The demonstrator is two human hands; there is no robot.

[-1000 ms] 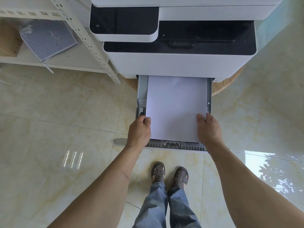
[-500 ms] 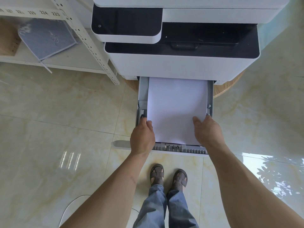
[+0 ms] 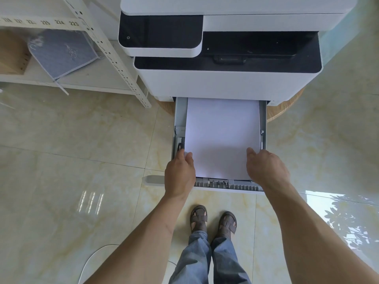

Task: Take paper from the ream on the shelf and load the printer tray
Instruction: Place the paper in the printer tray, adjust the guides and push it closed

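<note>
A white stack of paper (image 3: 222,132) lies in the pulled-out grey printer tray (image 3: 178,117) under the white and black printer (image 3: 223,78). My left hand (image 3: 180,173) grips the stack's near left corner, thumb on top of the sheets. My right hand (image 3: 266,167) rests on the near right corner, fingers curled over the paper's edge. The stack's far end reaches under the printer body. No ream is in sight.
A white metal shelf (image 3: 102,44) stands to the left with a grey cloth item (image 3: 61,52) and a wooden box (image 3: 12,52) on it. The printer sits on a round wooden stand (image 3: 287,107). My sandalled feet (image 3: 213,220) are on glossy floor tiles.
The camera has tilted slightly. Both hands have slid a little inward along the paper's near corners while the stack stays in the tray.
</note>
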